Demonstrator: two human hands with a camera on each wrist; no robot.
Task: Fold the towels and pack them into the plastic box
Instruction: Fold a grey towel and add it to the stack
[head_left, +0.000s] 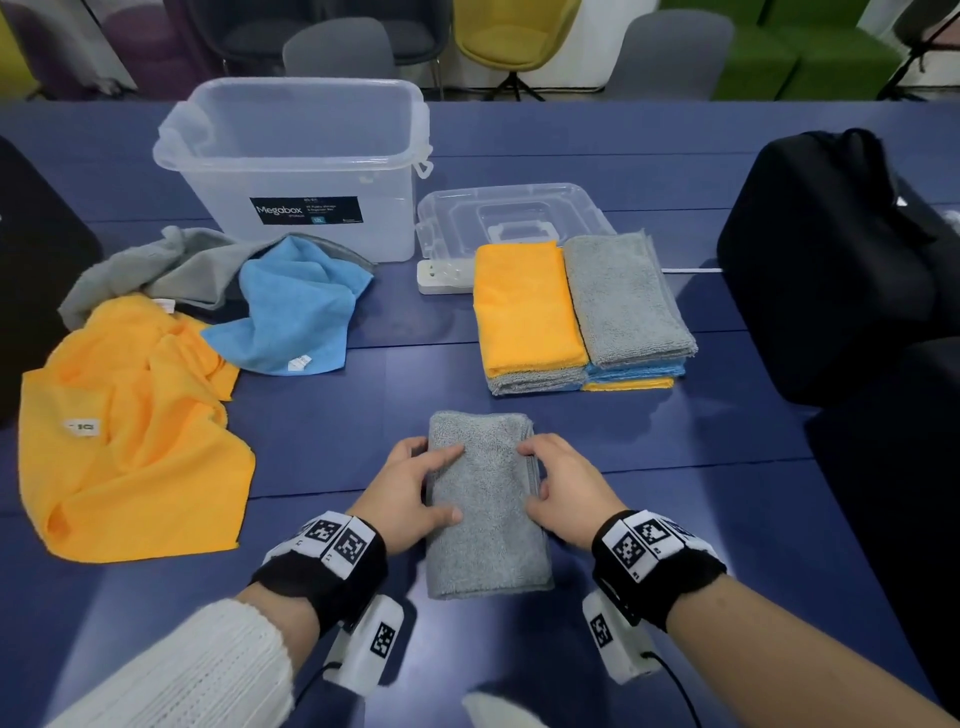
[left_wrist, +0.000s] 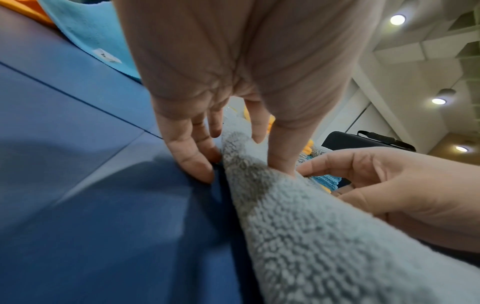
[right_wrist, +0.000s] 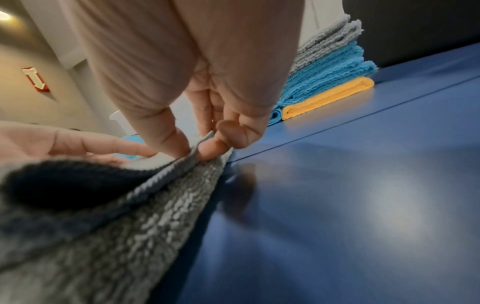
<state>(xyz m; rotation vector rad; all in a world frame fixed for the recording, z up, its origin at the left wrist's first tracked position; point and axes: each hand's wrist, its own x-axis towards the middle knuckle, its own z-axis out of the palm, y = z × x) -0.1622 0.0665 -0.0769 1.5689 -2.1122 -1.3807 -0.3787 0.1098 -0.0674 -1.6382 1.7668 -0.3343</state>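
Observation:
A folded grey towel (head_left: 485, 504) lies on the blue table (head_left: 675, 519) right in front of me. My left hand (head_left: 441, 483) rests on its left edge: index finger and thumb lie on top, and the other fingers (left_wrist: 200, 164) stand fairly straight against the side, tips on the table. My right hand (head_left: 535, 478) pinches the right edge layers between thumb and fingers (right_wrist: 213, 148). The clear plastic box (head_left: 311, 176) stands open at the back left with nothing seen inside. Two stacks of folded towels, one orange-topped (head_left: 524, 306) and one grey-topped (head_left: 623, 301), sit at the middle right.
Unfolded orange (head_left: 130, 441), blue (head_left: 296, 312) and grey (head_left: 171, 265) towels lie crumpled at the left. The box lid (head_left: 519, 213) and a white power strip (head_left: 444, 278) lie behind the stacks. A black bag (head_left: 831, 260) stands at the right; chairs line the far side.

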